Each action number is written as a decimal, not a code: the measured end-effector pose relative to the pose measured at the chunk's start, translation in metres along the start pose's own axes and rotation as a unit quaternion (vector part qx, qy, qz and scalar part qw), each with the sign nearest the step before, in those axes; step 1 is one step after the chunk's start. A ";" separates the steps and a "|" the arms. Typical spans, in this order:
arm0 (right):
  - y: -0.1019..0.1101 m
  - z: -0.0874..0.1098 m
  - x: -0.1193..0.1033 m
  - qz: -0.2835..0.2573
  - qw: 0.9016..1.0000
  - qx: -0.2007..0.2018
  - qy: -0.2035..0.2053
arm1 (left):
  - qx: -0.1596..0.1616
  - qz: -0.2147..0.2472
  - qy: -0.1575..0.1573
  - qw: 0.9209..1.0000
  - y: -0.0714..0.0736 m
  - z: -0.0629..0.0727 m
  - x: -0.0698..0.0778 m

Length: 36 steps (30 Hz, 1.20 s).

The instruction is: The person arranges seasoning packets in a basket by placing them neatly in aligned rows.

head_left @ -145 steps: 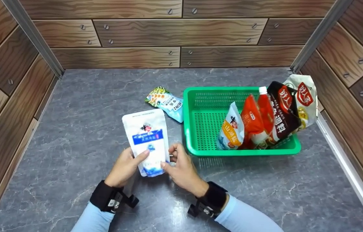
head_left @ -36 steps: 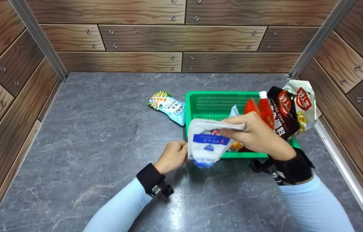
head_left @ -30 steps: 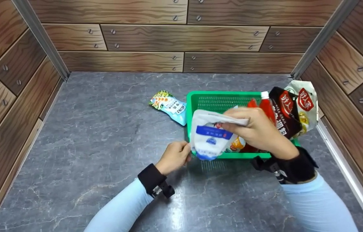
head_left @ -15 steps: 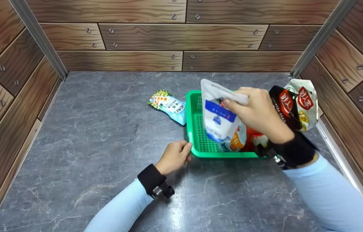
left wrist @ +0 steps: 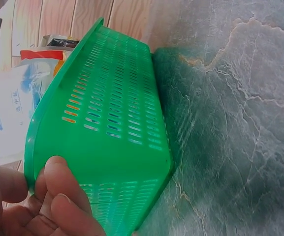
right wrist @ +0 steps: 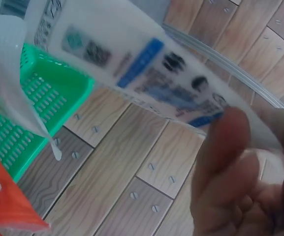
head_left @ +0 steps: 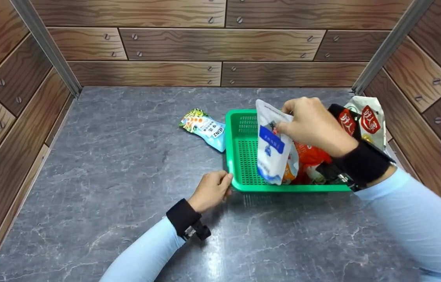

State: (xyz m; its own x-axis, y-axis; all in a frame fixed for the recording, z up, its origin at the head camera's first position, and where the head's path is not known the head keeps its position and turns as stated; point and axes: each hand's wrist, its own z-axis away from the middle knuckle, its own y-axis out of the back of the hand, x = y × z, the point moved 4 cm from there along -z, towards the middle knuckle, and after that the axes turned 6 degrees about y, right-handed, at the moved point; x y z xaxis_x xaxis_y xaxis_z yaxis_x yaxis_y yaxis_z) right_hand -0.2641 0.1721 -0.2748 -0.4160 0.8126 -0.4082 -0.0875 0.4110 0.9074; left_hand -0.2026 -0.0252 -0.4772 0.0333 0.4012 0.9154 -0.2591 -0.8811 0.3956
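Observation:
My right hand (head_left: 314, 123) pinches the top edge of a white salt pouch (head_left: 271, 156) with a blue band. The pouch hangs upright inside the green basket (head_left: 314, 188), its lower end near the front wall. In the right wrist view my fingers (right wrist: 228, 147) and thumb hold the pouch's end, its printed back showing. My left hand (head_left: 209, 190) grips the basket's front left corner; in the left wrist view its thumb and fingers (left wrist: 60, 182) close on the green rim. Beside the salt stands an orange and white pouch (head_left: 294, 160), partly hidden.
The basket's right part holds a red pouch (head_left: 312, 153), a black pouch (head_left: 347, 119) and a white pouch with a red label (head_left: 372, 115). A blue Heinz pouch (head_left: 206, 129) lies on the grey marbled table (head_left: 126, 156) against the basket's left side. Wood-patterned walls enclose the table.
The salt pouch, first held by both hands left of the basket, was carried right over the rim and lowered inside. The left hand moved from the pouch to the basket corner.

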 end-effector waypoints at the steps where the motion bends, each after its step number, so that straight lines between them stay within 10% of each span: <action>1: -0.001 -0.001 0.000 0.002 1.000 -0.010 -0.006 | 0.001 0.001 -0.001 1.000 0.000 0.000 0.000; 15: -0.033 -0.004 0.007 -0.020 1.000 -0.005 -0.001 | 0.004 0.004 -0.001 1.000 -0.001 0.000 0.000; 36: -0.051 0.012 0.008 0.046 0.992 -0.100 0.056 | 0.011 -0.004 0.003 1.000 -0.002 0.000 -0.001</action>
State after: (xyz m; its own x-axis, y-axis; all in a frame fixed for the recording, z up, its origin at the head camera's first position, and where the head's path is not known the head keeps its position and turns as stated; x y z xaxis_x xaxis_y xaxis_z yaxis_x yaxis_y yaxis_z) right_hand -0.2521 0.1630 -0.3255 -0.5267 0.7878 -0.3193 -0.2175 0.2383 0.9465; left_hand -0.2019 -0.0236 -0.4786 0.0303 0.4092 0.9119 -0.2370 -0.8834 0.4043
